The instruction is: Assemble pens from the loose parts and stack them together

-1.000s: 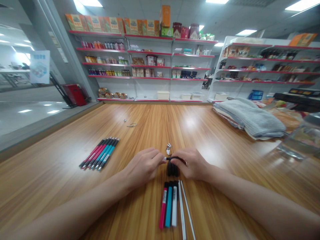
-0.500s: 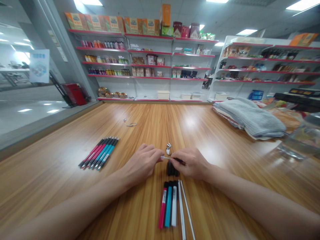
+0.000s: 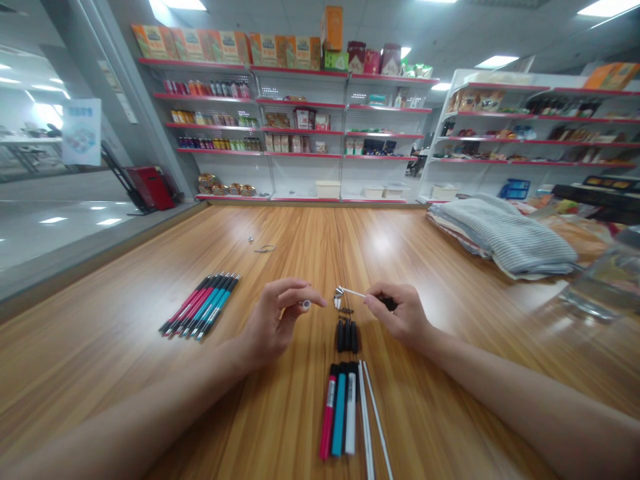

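Observation:
My left hand (image 3: pixel 275 320) is closed around a white tube, seemingly a pen barrel, whose round end (image 3: pixel 306 304) shows between thumb and fingers; its index finger stretches to the right. My right hand (image 3: pixel 397 310) pinches a thin white pen refill (image 3: pixel 354 292) that points left, and something black shows within its curled fingers. Under the refill's end lie small silver pen tips (image 3: pixel 338 299), with tiny dark pieces (image 3: pixel 345 311) just nearer. Three black grips (image 3: pixel 347 336) stand in a row below those. Closer still are pink (image 3: pixel 327 420), teal (image 3: pixel 339 413) and white barrels (image 3: pixel 351 413), beside loose white refills (image 3: pixel 367 420).
Several assembled pens (image 3: pixel 200 305) lie side by side at the left. A small metal bit (image 3: pixel 251 239) and a thin loop (image 3: pixel 265 249) are farther back. Folded striped cloth (image 3: pixel 505 230) and a clear container (image 3: pixel 603 287) occupy the right side. Stocked shelves (image 3: pixel 300 157) stand behind the table.
My hands have drawn apart from where they met over the middle. The refill now shows in my right hand, and the tube in my left has turned its end toward me.

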`<state>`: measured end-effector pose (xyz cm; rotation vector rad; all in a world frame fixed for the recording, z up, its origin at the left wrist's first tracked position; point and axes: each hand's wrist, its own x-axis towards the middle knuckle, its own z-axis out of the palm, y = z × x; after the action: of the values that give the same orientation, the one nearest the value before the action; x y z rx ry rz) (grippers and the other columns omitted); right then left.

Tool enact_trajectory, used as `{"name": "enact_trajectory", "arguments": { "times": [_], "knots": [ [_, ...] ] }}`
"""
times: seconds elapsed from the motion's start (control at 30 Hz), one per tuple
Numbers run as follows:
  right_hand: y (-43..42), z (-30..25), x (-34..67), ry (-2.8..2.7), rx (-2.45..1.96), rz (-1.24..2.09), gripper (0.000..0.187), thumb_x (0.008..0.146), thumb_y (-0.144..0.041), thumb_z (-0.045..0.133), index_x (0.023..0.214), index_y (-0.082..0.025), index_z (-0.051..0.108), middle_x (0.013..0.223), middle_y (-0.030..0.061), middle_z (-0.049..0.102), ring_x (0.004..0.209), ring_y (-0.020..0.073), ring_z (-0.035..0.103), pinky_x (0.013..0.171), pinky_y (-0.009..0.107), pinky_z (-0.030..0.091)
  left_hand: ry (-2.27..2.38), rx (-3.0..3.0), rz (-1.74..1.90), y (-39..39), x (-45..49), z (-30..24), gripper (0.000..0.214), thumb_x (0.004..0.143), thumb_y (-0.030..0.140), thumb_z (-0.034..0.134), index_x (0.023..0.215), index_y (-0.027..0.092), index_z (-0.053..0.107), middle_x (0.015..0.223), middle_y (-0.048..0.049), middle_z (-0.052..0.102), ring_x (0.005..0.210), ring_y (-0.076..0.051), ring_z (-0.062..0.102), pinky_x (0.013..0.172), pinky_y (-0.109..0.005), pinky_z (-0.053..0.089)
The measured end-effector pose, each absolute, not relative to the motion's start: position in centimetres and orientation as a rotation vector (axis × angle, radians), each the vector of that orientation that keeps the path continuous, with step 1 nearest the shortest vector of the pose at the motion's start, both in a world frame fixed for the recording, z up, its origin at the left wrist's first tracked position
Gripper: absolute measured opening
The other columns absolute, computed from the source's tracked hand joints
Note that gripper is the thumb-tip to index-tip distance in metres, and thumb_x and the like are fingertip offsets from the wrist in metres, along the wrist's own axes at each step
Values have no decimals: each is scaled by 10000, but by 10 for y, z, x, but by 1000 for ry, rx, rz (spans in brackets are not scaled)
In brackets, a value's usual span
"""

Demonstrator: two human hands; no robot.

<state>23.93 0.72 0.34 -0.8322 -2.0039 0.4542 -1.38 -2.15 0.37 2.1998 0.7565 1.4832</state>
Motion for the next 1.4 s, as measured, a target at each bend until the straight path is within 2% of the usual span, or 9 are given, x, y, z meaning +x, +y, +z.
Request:
{"name": "enact_trajectory", "arguments": {
  "times": [0.23,0.47,0.63,0.7,0.8,0.87,0.97,1.23,1.4],
  "knots": [
    [5,2,240,-2128,-752,351,170,850,-259,535,736,-155,605,538,-38,446,455,66,376,475,216,295,635,2065,1546,-33,-3,10,189,904,351,524,983,238,394,890,-39,742,872,-160,682,998,-498,409],
    [6,0,239,-2151,-741,338,174,855,-264,526,736,-162,603,536,-34,459,460,71,379,483,217,305,581,2226,1547,-30,-7,5,202,952,211,425,1106,257,305,991,-58,722,977,-160,657,1010,-515,398],
    [5,0,238,-2169,-726,338,174,855,-260,525,730,-163,598,539,-38,448,457,68,367,482,215,298,624,2123,1529,-31,-9,1,197,924,214,490,1089,240,385,973,-54,723,987,-169,655,1015,-503,405],
    [6,0,237,-2147,-783,313,184,861,-272,516,736,-164,597,539,-38,449,460,72,372,484,214,300,696,1973,1515,-30,-7,0,165,894,255,547,1036,204,479,964,-77,716,919,-179,670,938,-448,481],
    [12,0,236,-2073,-997,243,213,880,-286,488,732,-169,587,563,-25,487,492,85,419,511,217,316,815,1454,1481,-21,-5,3,159,882,264,569,1000,164,531,1004,-99,685,698,-138,671,691,-327,578],
    [17,-1,237,-2037,-1165,197,242,884,-294,475,702,-175,578,569,-18,509,511,97,450,522,221,317,860,966,1427,-10,-7,6,115,901,186,529,1007,149,509,972,-90,679,578,-92,638,573,-260,586],
    [25,-5,239,-2022,-1316,152,262,871,-299,475,657,-180,567,571,-12,529,524,110,478,528,228,311,957,461,1318,3,-14,11,103,904,51,453,974,84,521,837,-91,675,535,-72,631,505,-164,575],
    [33,-13,240,-2015,-1347,169,262,848,-292,478,622,-182,553,569,-10,548,527,117,496,525,225,319,1029,297,1174,5,-17,18,131,895,8,429,964,59,529,765,-88,666,506,-88,649,431,-114,550],
    [33,-13,240,-2023,-1340,184,257,836,-281,482,611,-180,553,563,-7,553,531,118,497,536,226,329,1046,342,1110,4,-19,22,127,913,60,408,833,94,500,618,2,533,378,-24,509,327,-77,430]
  ]
}}
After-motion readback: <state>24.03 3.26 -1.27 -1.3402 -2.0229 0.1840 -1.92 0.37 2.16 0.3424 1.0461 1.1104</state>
